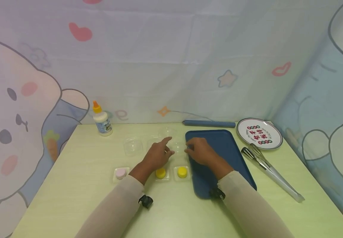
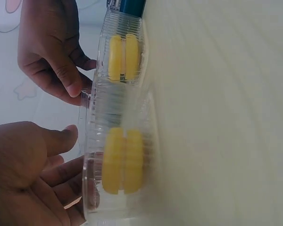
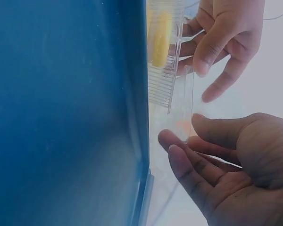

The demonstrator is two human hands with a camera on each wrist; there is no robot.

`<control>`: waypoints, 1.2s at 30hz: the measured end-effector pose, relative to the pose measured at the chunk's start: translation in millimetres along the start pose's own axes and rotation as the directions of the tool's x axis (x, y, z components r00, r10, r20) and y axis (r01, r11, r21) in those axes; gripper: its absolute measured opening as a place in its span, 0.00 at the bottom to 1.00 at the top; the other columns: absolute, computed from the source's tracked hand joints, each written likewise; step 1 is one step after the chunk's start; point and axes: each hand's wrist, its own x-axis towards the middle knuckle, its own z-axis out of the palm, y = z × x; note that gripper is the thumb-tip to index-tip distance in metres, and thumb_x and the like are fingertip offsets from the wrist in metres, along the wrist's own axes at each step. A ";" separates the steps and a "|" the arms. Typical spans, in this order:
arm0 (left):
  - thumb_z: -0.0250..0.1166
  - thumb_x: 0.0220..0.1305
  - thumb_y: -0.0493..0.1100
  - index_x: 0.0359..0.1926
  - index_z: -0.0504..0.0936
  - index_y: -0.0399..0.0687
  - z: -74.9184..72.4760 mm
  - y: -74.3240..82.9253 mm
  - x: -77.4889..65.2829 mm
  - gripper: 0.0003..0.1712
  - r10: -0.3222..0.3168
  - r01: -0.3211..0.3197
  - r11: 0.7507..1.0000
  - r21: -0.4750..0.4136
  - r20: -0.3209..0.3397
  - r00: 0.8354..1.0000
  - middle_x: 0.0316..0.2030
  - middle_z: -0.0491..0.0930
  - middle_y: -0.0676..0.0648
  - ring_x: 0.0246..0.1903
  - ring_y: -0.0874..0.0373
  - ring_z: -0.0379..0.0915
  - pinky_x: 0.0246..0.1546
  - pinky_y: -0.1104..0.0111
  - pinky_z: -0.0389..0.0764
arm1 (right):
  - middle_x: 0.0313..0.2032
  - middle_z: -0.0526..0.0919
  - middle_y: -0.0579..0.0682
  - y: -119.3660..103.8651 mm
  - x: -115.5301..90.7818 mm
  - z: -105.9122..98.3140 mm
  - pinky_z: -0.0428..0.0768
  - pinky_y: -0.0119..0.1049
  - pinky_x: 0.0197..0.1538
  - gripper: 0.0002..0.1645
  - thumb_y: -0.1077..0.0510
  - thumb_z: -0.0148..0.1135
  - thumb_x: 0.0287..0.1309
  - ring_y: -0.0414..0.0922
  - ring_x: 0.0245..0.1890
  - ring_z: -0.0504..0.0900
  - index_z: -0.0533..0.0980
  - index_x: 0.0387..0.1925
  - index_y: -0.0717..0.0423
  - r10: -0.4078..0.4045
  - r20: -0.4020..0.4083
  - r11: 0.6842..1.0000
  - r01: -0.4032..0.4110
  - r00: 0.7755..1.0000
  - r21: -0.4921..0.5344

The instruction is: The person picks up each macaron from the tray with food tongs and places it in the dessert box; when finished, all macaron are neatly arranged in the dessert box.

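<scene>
A clear plastic lid (image 1: pixel 178 147) lies between my two hands, behind the small clear trays. My right hand (image 1: pixel 201 151) pinches its right edge between thumb and fingertips, beside the blue tray (image 1: pixel 224 145). Around the lid's left side my left hand (image 1: pixel 156 155) has its thumb and index finger spread apart, holding nothing. One yellow macaron (image 1: pixel 182 172) sits in a clear tray in front of the lid. Another yellow macaron (image 1: pixel 160 173) is in the tray beside it, close to my left wrist. To the left, a pink macaron (image 1: pixel 120 173) occupies its own clear tray.
More clear lids, one at the left (image 1: pixel 133 146), lie toward the back. A glue bottle (image 1: pixel 102 120) stands at the back left. Behind the blue tray is a long blue bar (image 1: pixel 209 124). At right are a printed plate (image 1: pixel 259 134) and metal tongs (image 1: pixel 273 175).
</scene>
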 end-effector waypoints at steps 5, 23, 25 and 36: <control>0.71 0.75 0.39 0.84 0.62 0.46 -0.3 -1.3 0.1 0.43 0.033 -0.037 0.998 -0.056 -0.065 0.997 0.48 0.93 0.41 0.46 0.48 0.90 0.58 0.52 0.88 | 0.54 0.91 0.62 -1.7 -1.9 -0.5 0.91 0.52 0.54 0.17 0.63 0.70 0.73 0.57 0.53 0.92 0.85 0.58 0.67 0.027 -0.050 0.999 -0.025 0.998 0.044; 0.72 0.72 0.33 0.63 0.83 0.35 -4.0 -4.8 -9.4 0.21 0.100 -0.120 0.981 -0.150 -0.137 0.985 0.43 0.93 0.42 0.36 0.54 0.93 0.40 0.62 0.92 | 0.38 0.89 0.53 -0.5 -8.2 -1.0 0.88 0.37 0.37 0.29 0.67 0.71 0.69 0.43 0.30 0.90 0.76 0.69 0.66 -0.017 -0.027 0.988 0.021 0.999 0.151; 0.72 0.71 0.32 0.56 0.85 0.33 -3.9 -5.4 -11.8 0.14 0.131 -0.154 0.976 -0.156 -0.144 0.981 0.42 0.93 0.42 0.36 0.53 0.93 0.41 0.63 0.92 | 0.38 0.89 0.54 -0.2 -10.9 -2.1 0.88 0.36 0.37 0.25 0.67 0.70 0.71 0.42 0.31 0.90 0.79 0.67 0.66 -0.036 -0.019 0.987 0.038 0.999 0.158; 0.74 0.72 0.37 0.48 0.86 0.38 -4.3 -3.7 -21.5 0.09 0.273 -0.286 0.955 -0.079 -0.141 0.952 0.43 0.92 0.42 0.45 0.49 0.92 0.50 0.59 0.93 | 0.49 0.88 0.58 4.1 -28.0 -7.8 0.89 0.53 0.57 0.26 0.53 0.69 0.76 0.55 0.51 0.90 0.81 0.65 0.67 -0.161 -0.048 0.974 0.166 0.986 0.154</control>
